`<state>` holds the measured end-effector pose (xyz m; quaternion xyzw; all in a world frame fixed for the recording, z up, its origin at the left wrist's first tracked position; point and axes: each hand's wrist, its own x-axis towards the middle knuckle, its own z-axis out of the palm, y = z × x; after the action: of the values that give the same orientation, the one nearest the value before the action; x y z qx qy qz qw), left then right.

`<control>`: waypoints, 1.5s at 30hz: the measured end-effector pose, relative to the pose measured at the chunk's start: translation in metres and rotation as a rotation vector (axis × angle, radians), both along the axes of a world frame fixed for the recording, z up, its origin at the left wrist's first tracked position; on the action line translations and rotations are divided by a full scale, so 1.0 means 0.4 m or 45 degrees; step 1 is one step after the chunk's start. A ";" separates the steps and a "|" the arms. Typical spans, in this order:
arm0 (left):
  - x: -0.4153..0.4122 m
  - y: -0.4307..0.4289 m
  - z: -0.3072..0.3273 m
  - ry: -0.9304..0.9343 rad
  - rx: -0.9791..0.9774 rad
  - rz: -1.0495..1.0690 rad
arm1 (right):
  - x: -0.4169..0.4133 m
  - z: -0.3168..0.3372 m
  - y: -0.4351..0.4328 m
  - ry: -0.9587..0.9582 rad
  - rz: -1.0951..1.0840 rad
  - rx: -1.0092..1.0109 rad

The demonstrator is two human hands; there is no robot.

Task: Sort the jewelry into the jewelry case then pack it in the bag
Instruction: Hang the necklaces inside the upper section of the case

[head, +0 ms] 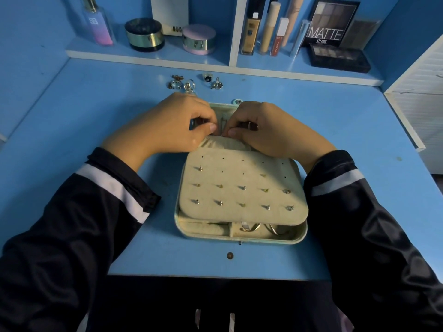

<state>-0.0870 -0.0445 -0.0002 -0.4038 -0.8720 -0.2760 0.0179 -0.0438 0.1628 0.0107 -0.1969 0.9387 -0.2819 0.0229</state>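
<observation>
Jewelry case (239, 238) lying open mid-surface (96, 104), stud panel (242, 188) partly filled. Left hand (172, 123) and right hand (266, 127) both pinching a small piece (223, 134) over its far half. Rings (191, 82) sitting loose behind, bag not showing
</observation>
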 end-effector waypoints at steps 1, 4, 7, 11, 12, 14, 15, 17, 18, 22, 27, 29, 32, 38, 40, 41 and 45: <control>0.000 0.000 -0.001 0.001 0.002 0.000 | 0.000 0.000 0.000 -0.005 0.007 -0.006; -0.001 -0.003 0.002 0.017 0.013 0.020 | 0.000 0.002 0.006 0.005 -0.005 -0.018; 0.000 -0.002 0.005 0.014 0.018 0.022 | 0.001 0.007 0.013 0.025 -0.018 -0.031; 0.005 0.000 0.005 -0.045 0.004 0.004 | 0.001 0.003 0.009 0.014 -0.004 0.034; 0.006 -0.001 0.005 -0.054 0.004 0.004 | 0.001 0.003 0.008 0.016 0.002 0.043; 0.005 -0.004 0.004 -0.084 0.019 0.009 | 0.003 0.004 0.009 0.020 0.031 0.011; 0.005 -0.006 0.004 -0.108 0.034 0.009 | 0.004 0.006 0.011 0.025 0.044 -0.007; 0.004 -0.009 0.005 -0.155 0.061 0.002 | 0.003 0.008 0.019 0.024 0.049 -0.028; 0.005 -0.009 0.006 -0.177 0.070 -0.002 | 0.003 0.008 0.021 0.019 0.049 -0.034; 0.005 -0.011 0.000 -0.233 0.101 0.003 | 0.002 0.005 0.026 0.018 0.041 -0.055; -0.005 -0.009 -0.013 -0.205 0.223 0.069 | -0.009 0.012 0.045 0.020 -0.111 -0.207; -0.012 -0.006 -0.016 -0.166 0.276 0.108 | -0.023 0.009 0.053 0.013 -0.191 -0.291; -0.033 -0.006 -0.022 -0.082 0.365 0.187 | -0.053 0.002 0.053 0.029 -0.279 -0.381; -0.120 -0.041 -0.058 0.206 0.381 0.460 | -0.123 0.002 0.018 0.097 -0.292 -0.311; -0.147 -0.058 -0.067 0.222 0.362 0.537 | -0.150 -0.001 0.008 0.143 -0.301 -0.271; -0.160 -0.065 -0.069 0.219 0.349 0.566 | -0.166 -0.005 0.004 0.155 -0.310 -0.265; -0.209 -0.081 -0.071 0.143 0.279 0.651 | -0.223 -0.015 -0.003 0.179 -0.325 -0.227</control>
<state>-0.1705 -0.0768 -0.0287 -0.1809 -0.9082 -0.3324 0.1789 -0.1330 0.1614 0.0048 -0.0964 0.9267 -0.3502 -0.0966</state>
